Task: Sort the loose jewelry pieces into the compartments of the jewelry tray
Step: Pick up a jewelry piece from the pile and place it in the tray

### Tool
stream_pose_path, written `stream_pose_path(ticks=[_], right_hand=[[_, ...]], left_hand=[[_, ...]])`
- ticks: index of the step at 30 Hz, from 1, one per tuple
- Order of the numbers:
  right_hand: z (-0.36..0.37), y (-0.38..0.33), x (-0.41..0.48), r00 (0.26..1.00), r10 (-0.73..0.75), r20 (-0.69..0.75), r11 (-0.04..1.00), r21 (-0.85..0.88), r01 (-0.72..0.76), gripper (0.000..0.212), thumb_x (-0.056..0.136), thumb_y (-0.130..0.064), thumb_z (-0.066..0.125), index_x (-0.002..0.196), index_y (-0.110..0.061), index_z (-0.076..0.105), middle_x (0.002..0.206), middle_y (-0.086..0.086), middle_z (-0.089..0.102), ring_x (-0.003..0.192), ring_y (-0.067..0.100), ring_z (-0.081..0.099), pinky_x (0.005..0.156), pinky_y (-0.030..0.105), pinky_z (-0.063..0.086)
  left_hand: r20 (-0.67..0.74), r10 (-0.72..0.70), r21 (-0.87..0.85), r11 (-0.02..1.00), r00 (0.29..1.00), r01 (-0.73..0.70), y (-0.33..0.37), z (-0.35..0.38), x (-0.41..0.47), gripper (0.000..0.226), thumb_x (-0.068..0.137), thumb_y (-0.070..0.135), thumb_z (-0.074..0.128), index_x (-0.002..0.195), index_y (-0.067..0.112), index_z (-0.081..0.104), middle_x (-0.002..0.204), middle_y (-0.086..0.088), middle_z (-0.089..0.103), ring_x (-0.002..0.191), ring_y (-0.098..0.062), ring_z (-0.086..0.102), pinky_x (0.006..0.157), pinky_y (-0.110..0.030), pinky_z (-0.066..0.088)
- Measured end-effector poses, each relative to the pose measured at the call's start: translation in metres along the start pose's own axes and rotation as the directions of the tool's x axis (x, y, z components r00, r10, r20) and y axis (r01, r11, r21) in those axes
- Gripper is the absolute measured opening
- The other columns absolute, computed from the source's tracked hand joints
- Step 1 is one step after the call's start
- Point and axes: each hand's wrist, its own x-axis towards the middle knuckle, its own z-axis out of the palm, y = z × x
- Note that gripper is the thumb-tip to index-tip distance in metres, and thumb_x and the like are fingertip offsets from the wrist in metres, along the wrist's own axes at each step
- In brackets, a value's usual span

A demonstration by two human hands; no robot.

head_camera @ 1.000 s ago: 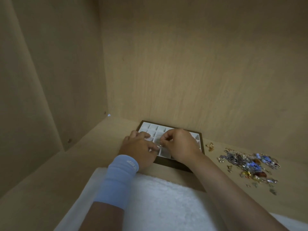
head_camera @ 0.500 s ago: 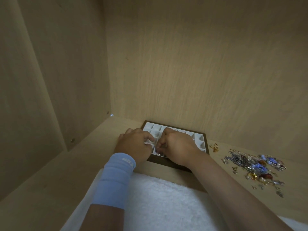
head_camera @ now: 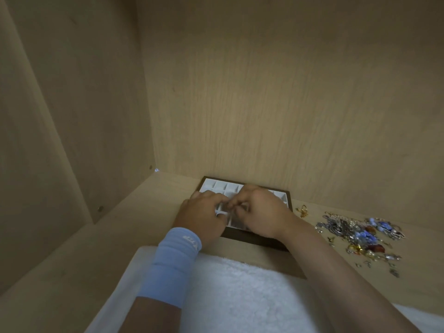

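The jewelry tray (head_camera: 254, 239) has a dark brown frame and white compartments, and lies on the wooden shelf against the back wall. Both hands hover over its middle. My left hand (head_camera: 203, 216), with a light blue wristband, and my right hand (head_camera: 260, 211) have their fingertips pinched together over a near compartment, around something too small to make out. A heap of loose jewelry (head_camera: 360, 233) with silver chains and blue, amber and gold pieces lies to the right of the tray. A single gold piece (head_camera: 302, 209) sits between tray and heap.
A white fluffy towel (head_camera: 240, 294) covers the shelf's near edge under my forearms. Wooden panels close in the space at the left (head_camera: 72, 116) and at the back (head_camera: 288, 92).
Both hands stayed over the tray's middle; their fingertips drew closer together and moved slightly toward the near compartments. The view shifted a little.
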Motion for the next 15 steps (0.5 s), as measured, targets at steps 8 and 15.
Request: stream_pose_path(ticks=[8,15], right_hand=[[-0.053,0.087,-0.039,0.924,0.326,-0.201,0.944,0.023,-0.329,0.033,0.095,-0.018,0.058,0.125,-0.03,0.067,0.12,-0.002,0.062,0.111,0.019,0.059,0.093,0.033,0.047],[-0.046,0.122,-0.052,0.901,0.412,-0.133,0.9,-0.094,-0.425,0.043,0.092,-0.024,0.059,0.134,-0.034,0.06,0.139,-0.008,0.058,0.126,0.018,0.055,0.103,0.031,0.042]], left_hand=[[-0.002,0.074,-0.108,0.991,0.997,-0.074,0.042,0.028,0.01,0.034,0.092,0.023,0.053,0.123,0.037,0.058,0.129,0.013,0.056,0.122,-0.012,0.048,0.105,-0.031,0.042],[0.134,0.192,0.014,0.981,0.972,-0.195,0.099,0.078,0.038,0.041,0.094,0.025,0.05,0.134,0.031,0.053,0.137,0.006,0.053,0.128,-0.019,0.043,0.11,-0.036,0.036]])
